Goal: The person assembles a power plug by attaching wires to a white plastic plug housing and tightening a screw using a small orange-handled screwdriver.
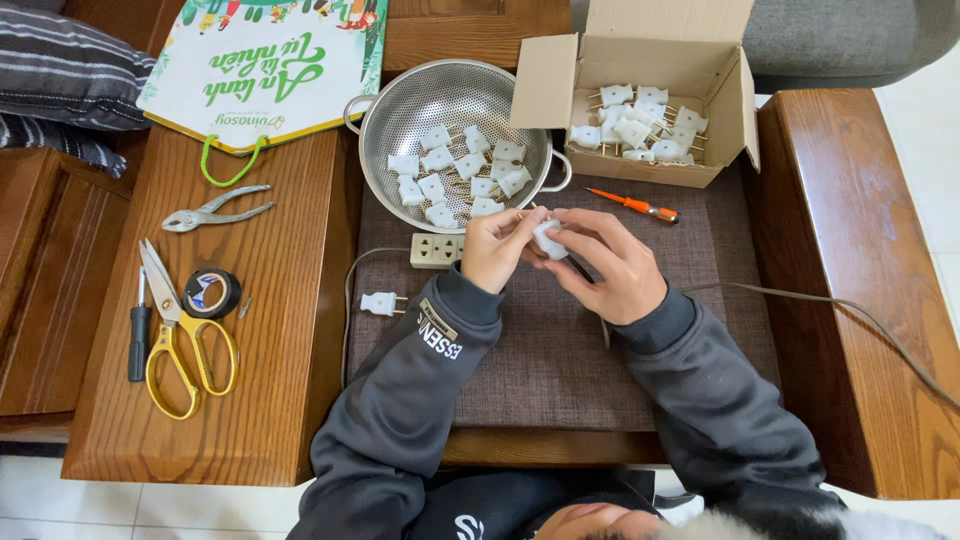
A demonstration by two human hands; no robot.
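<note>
Both hands meet over a brown mat (540, 350) in the middle of the wooden table. My left hand (495, 252) and my right hand (612, 265) grip one small white two-pin plug (548, 240) between their fingertips. Just beyond my hands stands a metal colander (385, 110) holding several white plugs (455, 170). To its right an open cardboard box (650, 175) holds several more of the same plugs (640, 125). An orange-handled screwdriver (635, 206) lies in front of the box, close to my right hand.
A beige socket block (436, 250) lies left of my left hand, and a white plug on a cord (380, 303) below it. Pliers (215, 210), yellow scissors (180, 345), black tape (212, 293) and a black screwdriver (138, 340) lie at the left. A paper bag (265, 65) sits behind. A grey cord (830, 310) trails right.
</note>
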